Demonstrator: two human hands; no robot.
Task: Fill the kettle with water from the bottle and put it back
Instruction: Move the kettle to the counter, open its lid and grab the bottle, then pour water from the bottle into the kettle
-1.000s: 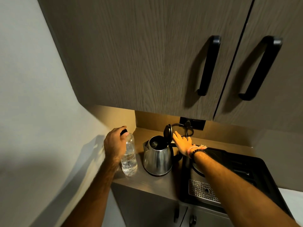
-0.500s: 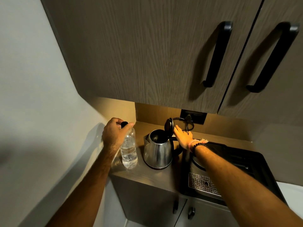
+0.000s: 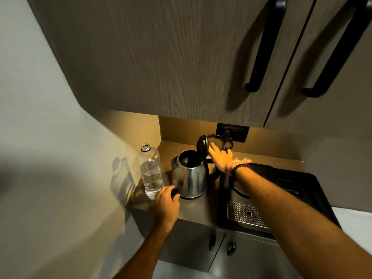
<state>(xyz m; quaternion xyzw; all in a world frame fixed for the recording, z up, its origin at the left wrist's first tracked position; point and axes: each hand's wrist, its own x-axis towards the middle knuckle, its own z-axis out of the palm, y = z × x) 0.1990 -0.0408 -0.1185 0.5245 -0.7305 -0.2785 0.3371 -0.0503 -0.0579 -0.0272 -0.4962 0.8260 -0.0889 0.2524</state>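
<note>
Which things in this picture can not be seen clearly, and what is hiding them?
All in the head view:
- The cap: mostly hidden inside the left hand.
- The kettle inside: too dark to tell any water level.
- The kettle handle: partly covered by the right hand.
- The cabinet handles: cut off by the top edge.

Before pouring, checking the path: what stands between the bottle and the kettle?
Nothing: the head view shows only a narrow strip of bare counter between the bottle and the kettle.
</note>
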